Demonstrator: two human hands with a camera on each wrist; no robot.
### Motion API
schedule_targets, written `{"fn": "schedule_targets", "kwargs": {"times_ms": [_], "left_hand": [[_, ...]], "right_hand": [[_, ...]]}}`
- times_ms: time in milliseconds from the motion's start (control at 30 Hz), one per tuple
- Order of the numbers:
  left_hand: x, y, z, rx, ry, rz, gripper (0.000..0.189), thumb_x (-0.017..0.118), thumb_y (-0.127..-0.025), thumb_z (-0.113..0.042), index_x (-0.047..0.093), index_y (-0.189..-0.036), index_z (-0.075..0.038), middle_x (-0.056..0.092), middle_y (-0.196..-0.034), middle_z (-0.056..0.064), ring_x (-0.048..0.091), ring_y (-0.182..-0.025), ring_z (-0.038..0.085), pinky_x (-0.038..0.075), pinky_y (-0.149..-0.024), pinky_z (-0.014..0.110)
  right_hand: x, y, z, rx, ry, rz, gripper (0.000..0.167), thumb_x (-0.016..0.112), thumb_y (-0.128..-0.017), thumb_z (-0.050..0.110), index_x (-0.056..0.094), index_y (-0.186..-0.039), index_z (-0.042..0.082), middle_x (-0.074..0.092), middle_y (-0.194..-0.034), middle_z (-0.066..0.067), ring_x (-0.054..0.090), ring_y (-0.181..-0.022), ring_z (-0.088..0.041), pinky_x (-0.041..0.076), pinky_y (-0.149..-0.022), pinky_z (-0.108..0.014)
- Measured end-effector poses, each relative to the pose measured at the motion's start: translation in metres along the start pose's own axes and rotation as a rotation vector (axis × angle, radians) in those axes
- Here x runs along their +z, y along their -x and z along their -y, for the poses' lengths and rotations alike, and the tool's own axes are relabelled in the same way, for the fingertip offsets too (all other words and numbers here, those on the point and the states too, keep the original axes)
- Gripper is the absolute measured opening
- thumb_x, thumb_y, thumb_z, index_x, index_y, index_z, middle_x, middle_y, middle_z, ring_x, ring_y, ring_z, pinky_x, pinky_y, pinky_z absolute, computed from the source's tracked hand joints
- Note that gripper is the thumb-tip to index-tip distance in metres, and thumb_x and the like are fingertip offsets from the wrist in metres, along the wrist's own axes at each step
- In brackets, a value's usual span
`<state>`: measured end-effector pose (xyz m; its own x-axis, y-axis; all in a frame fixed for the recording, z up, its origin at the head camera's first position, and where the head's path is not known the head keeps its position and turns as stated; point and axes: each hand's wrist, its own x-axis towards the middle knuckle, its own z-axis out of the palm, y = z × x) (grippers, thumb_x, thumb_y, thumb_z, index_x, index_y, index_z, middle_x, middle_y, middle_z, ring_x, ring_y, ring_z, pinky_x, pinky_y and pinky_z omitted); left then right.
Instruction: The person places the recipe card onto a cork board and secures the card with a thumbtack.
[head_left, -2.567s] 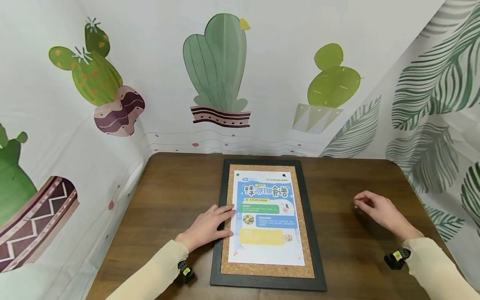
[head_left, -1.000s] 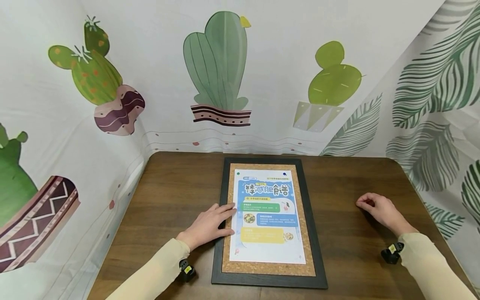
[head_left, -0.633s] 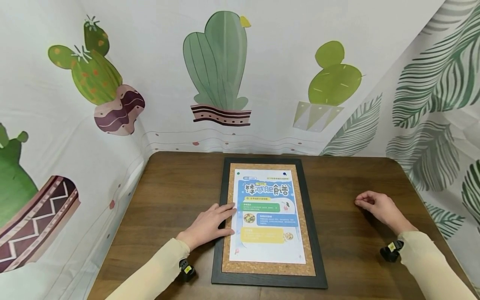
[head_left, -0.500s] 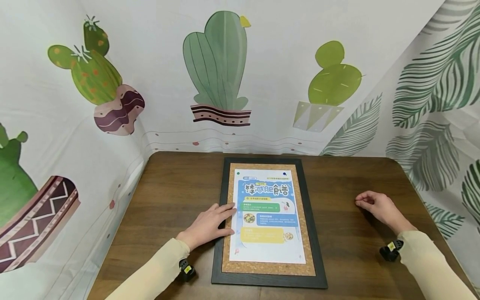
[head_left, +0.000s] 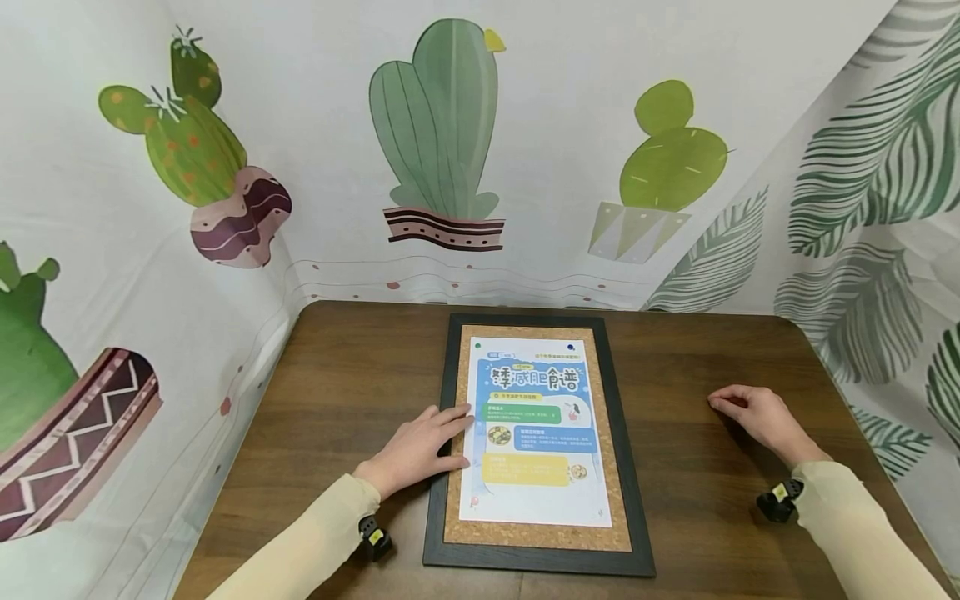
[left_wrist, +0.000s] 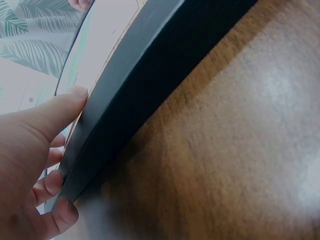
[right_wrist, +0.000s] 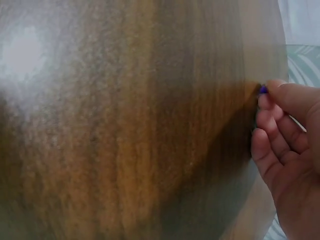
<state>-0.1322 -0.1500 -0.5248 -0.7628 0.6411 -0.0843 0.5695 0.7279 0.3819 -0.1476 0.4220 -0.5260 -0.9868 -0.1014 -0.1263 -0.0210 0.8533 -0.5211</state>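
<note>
A cork board (head_left: 551, 536) in a black frame (head_left: 536, 560) lies on the table, with a printed sheet (head_left: 536, 508) on it. A green pushpin (head_left: 477, 346) sits at the sheet's top left corner and a blue one at its top right. My left hand (head_left: 412, 450) rests spread over the board's left edge, index fingertip and thumb tip at the paper's side. To the board's right, my right hand (head_left: 761, 421) is low over the table. In the right wrist view its thumb and forefinger pinch a tiny blue pushpin (right_wrist: 263, 89), mostly hidden by the fingertips.
The brown wooden table (head_left: 345, 375) extends on both sides of the board. White cloth (head_left: 555, 117) printed with cacti and leaves hangs behind the table and along its sides. A small black device (head_left: 776, 502) is strapped at each wrist.
The right wrist has shifted slightly left, and its thumb and forefinger look flatter together than in the oldest frame. The left hand and the board hold their places.
</note>
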Motion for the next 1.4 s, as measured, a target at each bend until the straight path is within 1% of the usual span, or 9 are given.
{"fn": "schedule_targets", "kwargs": {"times_ms": [100,233,333,500,700,933,1000,1167,1400], "left_hand": [[0.000,0.000,0.000,0.001,-0.003,0.003,0.069,0.074,-0.096,-0.047,0.054,-0.153,-0.014,0.046,-0.162,0.005,0.051,-0.104,0.018,0.043,-0.063,0.028],[0.001,0.000,0.000,0.003,-0.009,0.002,0.069,0.073,-0.096,-0.048,0.055,-0.153,-0.014,0.046,-0.162,0.005,0.053,-0.109,0.020,0.046,-0.066,0.030],[0.001,0.000,0.000,0.005,-0.010,0.001,0.069,0.073,-0.096,-0.048,0.054,-0.153,-0.014,0.046,-0.162,0.005,0.052,-0.107,0.020,0.046,-0.066,0.030],[0.000,0.000,0.000,0.006,-0.015,0.000,0.069,0.073,-0.096,-0.048,0.054,-0.154,-0.014,0.045,-0.162,0.005,0.052,-0.107,0.020,0.045,-0.065,0.030],[0.000,0.000,0.000,0.005,-0.018,0.002,0.069,0.073,-0.096,-0.048,0.054,-0.154,-0.014,0.045,-0.162,0.005,0.050,-0.103,0.018,0.042,-0.063,0.028],[0.000,0.000,0.000,0.006,-0.023,0.004,0.069,0.073,-0.096,-0.048,0.054,-0.154,-0.014,0.045,-0.162,0.005,0.049,-0.100,0.018,0.040,-0.059,0.027],[0.000,0.000,0.000,0.003,-0.024,0.005,0.069,0.073,-0.096,-0.048,0.054,-0.154,-0.014,0.045,-0.162,0.005,0.051,-0.103,0.018,0.041,-0.060,0.028],[0.000,0.000,-0.001,0.000,-0.023,0.011,0.069,0.072,-0.097,-0.048,0.054,-0.154,-0.014,0.045,-0.162,0.005,0.049,-0.101,0.017,0.040,-0.060,0.027],[0.000,0.000,0.000,0.004,-0.029,0.012,0.069,0.072,-0.096,-0.049,0.054,-0.154,-0.014,0.045,-0.162,0.006,0.048,-0.100,0.017,0.040,-0.061,0.027]], "right_hand": [[0.001,-0.001,-0.001,0.004,0.003,0.002,0.023,0.065,-0.105,0.019,0.076,-0.112,-0.001,0.074,-0.110,-0.021,0.068,-0.096,-0.037,0.053,-0.079,-0.052],[0.003,0.000,-0.002,0.005,-0.006,-0.024,0.021,0.067,-0.104,0.018,0.077,-0.110,0.001,0.073,-0.111,-0.023,0.067,-0.101,-0.042,0.052,-0.083,-0.057],[0.004,0.000,-0.004,0.008,-0.008,-0.047,0.022,0.068,-0.103,0.021,0.077,-0.109,0.002,0.073,-0.113,-0.023,0.065,-0.103,-0.045,0.051,-0.084,-0.060],[0.006,-0.001,-0.007,0.001,-0.001,-0.060,0.020,0.068,-0.103,0.021,0.078,-0.109,0.005,0.073,-0.112,-0.022,0.065,-0.101,-0.042,0.050,-0.083,-0.058],[0.006,-0.003,-0.008,-0.028,0.009,-0.075,0.019,0.070,-0.102,0.017,0.078,-0.111,0.003,0.069,-0.117,-0.026,0.062,-0.107,-0.048,0.047,-0.087,-0.064],[0.004,-0.003,-0.007,-0.032,-0.009,-0.095,0.023,0.063,-0.106,0.018,0.075,-0.116,0.002,0.072,-0.115,-0.026,0.065,-0.104,-0.045,0.050,-0.083,-0.058],[0.003,-0.002,-0.007,-0.040,-0.002,-0.100,0.020,0.064,-0.105,0.015,0.075,-0.115,0.002,0.073,-0.114,-0.026,0.066,-0.102,-0.044,0.050,-0.082,-0.058],[0.004,-0.002,-0.010,-0.057,0.016,-0.103,0.015,0.069,-0.101,0.009,0.076,-0.112,0.002,0.072,-0.112,-0.025,0.066,-0.099,-0.042,0.050,-0.081,-0.056],[0.003,-0.004,-0.011,-0.062,0.032,-0.109,0.011,0.071,-0.099,0.010,0.078,-0.107,0.005,0.073,-0.107,-0.021,0.065,-0.094,-0.032,0.049,-0.077,-0.047]]}}
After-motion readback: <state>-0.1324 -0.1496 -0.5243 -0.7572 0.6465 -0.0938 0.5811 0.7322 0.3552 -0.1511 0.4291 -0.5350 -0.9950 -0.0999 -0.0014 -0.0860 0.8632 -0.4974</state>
